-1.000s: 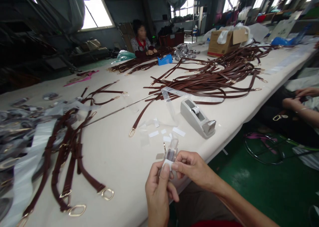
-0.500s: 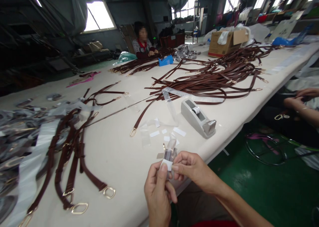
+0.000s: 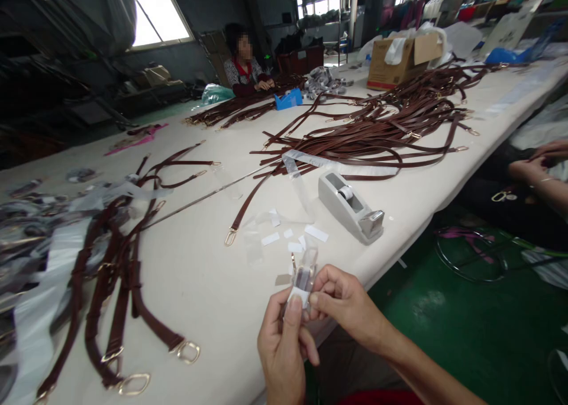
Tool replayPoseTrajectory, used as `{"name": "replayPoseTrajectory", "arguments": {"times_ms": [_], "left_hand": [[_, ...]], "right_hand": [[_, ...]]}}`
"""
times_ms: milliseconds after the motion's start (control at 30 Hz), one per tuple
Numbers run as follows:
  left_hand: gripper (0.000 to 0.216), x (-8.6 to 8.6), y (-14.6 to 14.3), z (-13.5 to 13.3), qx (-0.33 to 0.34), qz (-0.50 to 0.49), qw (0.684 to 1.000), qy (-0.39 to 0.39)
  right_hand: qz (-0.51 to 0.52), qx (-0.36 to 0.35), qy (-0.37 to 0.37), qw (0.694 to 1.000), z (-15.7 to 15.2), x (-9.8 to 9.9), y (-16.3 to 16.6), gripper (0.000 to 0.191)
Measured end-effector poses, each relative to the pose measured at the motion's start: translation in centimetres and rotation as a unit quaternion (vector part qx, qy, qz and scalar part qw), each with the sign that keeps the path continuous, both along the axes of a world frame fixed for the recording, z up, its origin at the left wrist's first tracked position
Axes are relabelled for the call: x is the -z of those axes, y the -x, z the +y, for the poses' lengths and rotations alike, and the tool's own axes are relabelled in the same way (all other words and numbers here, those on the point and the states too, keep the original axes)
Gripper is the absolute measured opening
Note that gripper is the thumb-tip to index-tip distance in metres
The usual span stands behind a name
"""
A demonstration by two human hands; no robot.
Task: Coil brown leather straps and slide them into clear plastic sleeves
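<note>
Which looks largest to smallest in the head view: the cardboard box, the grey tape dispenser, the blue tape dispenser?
1. cardboard box
2. grey tape dispenser, close to the box in apparent size; it lies much nearer the camera, so their order is unsure
3. blue tape dispenser, clearly smallest, though it is far away

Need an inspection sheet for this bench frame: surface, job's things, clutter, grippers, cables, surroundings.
Surface: long pale table, covered in cloth.
Job's things: small wrapped clasp with a white tab, pinched between both hands.
Clutter: brown straps with gold rings at left, a larger strap pile farther back, tape dispenser, white paper slips, cardboard box.
Grippers: left hand and right hand both closed on the clasp.
Cables: nothing seen.
Surroundings: a person seated at the far end; a co-worker's arm at right; green floor.
</note>
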State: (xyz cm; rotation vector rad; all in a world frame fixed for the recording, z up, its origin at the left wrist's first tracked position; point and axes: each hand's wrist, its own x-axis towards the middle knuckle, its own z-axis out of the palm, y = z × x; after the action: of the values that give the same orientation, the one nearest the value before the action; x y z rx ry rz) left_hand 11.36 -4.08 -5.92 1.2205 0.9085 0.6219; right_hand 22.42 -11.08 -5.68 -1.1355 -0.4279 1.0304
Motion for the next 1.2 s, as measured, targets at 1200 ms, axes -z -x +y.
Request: {"name": "replayPoseTrajectory", "arguments": {"times_ms": [1200], "left_hand": [[0.032, -1.7, 3.3, -1.5, -0.015, 0.038, 0.981, -0.189]], "right_hand": [[0.261, 0.012, -0.125, 0.957, 1.5, 1.0, 3.8, 0.038]]}}
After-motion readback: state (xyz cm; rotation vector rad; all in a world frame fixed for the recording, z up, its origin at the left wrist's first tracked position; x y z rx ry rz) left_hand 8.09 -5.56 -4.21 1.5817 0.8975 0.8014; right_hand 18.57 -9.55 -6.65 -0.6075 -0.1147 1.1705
